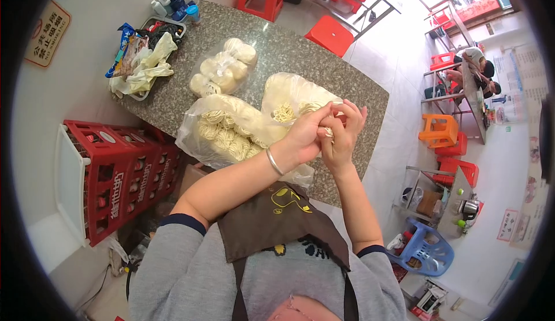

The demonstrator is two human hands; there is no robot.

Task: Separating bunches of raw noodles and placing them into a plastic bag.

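Observation:
My left hand (310, 132) and my right hand (342, 136) meet over the right part of a speckled stone table (277, 39). Strands of pale noodles (329, 133) show between the fingers of my right hand. My left hand, with a bangle at its wrist, touches the right one; its fingertips are partly hidden. Beneath them lies an open clear plastic bag (290, 87) with some noodles in it. Left of my hands, another clear bag (195, 123) holds several coiled noodle bundles (223, 136). Behind it sits a tied bag of round pale pieces (225, 67).
A tray (184, 28) with plastic bags and packets stands at the table's far left corner, bottles (162, 4) behind it. Red bottle crates (117, 182) are stacked on the left. Red stools (331, 34) stand beyond the table. Two people (477, 65) sit at a far table on the right.

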